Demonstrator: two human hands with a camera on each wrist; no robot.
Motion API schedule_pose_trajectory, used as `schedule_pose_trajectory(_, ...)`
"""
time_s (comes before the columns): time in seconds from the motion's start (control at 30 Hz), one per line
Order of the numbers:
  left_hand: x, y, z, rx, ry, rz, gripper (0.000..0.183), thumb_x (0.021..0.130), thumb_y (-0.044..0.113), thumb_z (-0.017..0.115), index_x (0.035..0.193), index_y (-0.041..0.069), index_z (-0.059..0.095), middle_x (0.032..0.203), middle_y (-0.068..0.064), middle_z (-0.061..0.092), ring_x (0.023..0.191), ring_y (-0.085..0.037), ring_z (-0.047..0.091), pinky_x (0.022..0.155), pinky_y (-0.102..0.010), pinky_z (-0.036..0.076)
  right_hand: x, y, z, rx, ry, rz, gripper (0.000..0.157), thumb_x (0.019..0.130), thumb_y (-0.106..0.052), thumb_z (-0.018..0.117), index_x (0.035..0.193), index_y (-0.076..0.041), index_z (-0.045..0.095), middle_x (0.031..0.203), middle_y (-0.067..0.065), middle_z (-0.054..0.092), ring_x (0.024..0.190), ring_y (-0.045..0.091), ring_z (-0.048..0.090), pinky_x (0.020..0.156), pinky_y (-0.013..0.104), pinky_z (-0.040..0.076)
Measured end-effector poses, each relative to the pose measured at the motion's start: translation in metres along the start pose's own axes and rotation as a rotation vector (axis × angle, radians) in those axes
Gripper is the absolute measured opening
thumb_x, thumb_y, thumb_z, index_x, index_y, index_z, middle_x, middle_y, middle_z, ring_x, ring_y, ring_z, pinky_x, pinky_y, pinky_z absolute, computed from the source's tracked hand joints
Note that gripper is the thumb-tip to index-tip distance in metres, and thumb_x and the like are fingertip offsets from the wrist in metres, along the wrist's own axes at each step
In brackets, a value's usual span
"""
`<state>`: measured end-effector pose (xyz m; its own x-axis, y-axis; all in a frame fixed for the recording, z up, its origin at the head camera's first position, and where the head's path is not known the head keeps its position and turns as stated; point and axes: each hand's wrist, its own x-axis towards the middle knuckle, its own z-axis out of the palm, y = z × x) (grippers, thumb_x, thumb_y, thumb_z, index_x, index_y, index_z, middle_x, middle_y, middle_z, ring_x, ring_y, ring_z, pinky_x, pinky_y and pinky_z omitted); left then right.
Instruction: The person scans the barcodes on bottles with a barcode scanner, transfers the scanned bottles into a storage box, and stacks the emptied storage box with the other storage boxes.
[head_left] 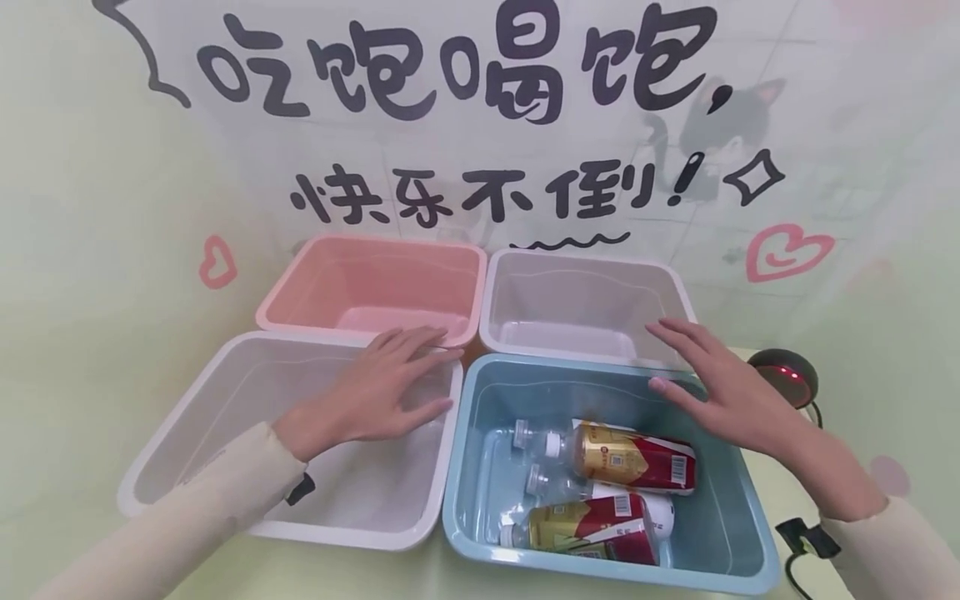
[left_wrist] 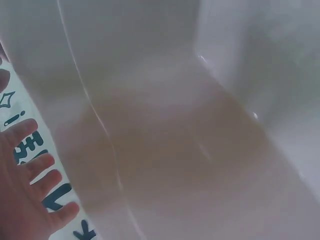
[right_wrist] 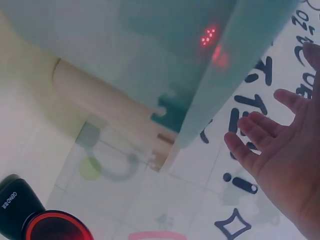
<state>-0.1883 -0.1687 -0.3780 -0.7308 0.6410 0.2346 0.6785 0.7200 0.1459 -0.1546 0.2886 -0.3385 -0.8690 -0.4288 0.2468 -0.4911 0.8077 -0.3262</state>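
Note:
My left hand [head_left: 382, 387] hovers over the right part of the front-left grey-white bin [head_left: 285, 533], its fingers spread and holding nothing. Above the back right corner of the blue bin [head_left: 622, 571], my right hand [head_left: 727, 396] is held with straight fingers, also with nothing in it. Inside the blue bin lie several clear plastic bottles on their sides, among them a bottle with a gold and red label [head_left: 637, 458] and another such bottle [head_left: 592, 529] nearer the front. Others beneath them are partly hidden. In the left wrist view the left hand [left_wrist: 25, 185] shows at the left edge.
Behind stand a pink bin [head_left: 375, 287] and a pale grey-white bin [head_left: 585, 304], side by side. A black round device [head_left: 783, 375] with red lights and a cable stands right of the blue bin. A wall with large printed characters [head_left: 472, 192] rises behind the bins.

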Motion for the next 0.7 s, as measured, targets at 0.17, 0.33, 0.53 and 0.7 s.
schedule_pose_trajectory(0.17, 0.0, -0.001, -0.001, 0.009, 0.063, 0.021, 0.064, 0.096, 0.058, 0.065, 0.152, 0.03, 0.058, 0.163, -0.008, 0.049, 0.153, -0.031, 0.043, 0.126, -0.061, 0.035, 0.001, -0.014, 0.003, -0.034, 0.01, -0.08, 0.076, 0.091, -0.037, 0.083, 0.158, -0.023, 0.05, 0.155, 0.011, 0.052, 0.13, 0.035, 0.062, 0.095, 0.061, 0.061)
schedule_pose_trajectory(0.33, 0.003, -0.001, 0.001, -0.002, 0.035, 0.016, 0.062, 0.097, 0.061, 0.062, 0.152, 0.032, 0.058, 0.159, -0.003, 0.053, 0.15, -0.027, 0.046, 0.125, -0.057, 0.036, -0.001, -0.026, 0.005, -0.059, -0.06, -0.096, 0.071, 0.089, -0.043, 0.084, 0.152, -0.023, 0.057, 0.147, 0.006, 0.057, 0.118, 0.027, 0.07, 0.087, 0.051, 0.065)
schedule_pose_trajectory(0.53, 0.004, -0.002, 0.004, 0.009, 0.01, 0.02, 0.06, 0.098, 0.06, 0.062, 0.15, 0.031, 0.061, 0.155, -0.002, 0.056, 0.147, -0.026, 0.048, 0.124, -0.055, 0.038, -0.001, -0.029, 0.011, -0.099, -0.11, -0.136, 0.065, 0.089, -0.043, 0.084, 0.146, -0.018, 0.063, 0.142, 0.005, 0.06, 0.114, 0.022, 0.07, 0.088, 0.047, 0.065)
schedule_pose_trajectory(0.7, 0.001, -0.004, 0.004, 0.016, 0.019, 0.033, 0.06, 0.097, 0.059, 0.063, 0.149, 0.03, 0.061, 0.154, -0.003, 0.057, 0.145, -0.026, 0.049, 0.123, -0.055, 0.04, 0.002, -0.034, 0.009, -0.118, -0.131, -0.161, 0.066, 0.089, -0.046, 0.083, 0.145, -0.019, 0.064, 0.142, 0.007, 0.062, 0.118, 0.024, 0.07, 0.093, 0.05, 0.064)
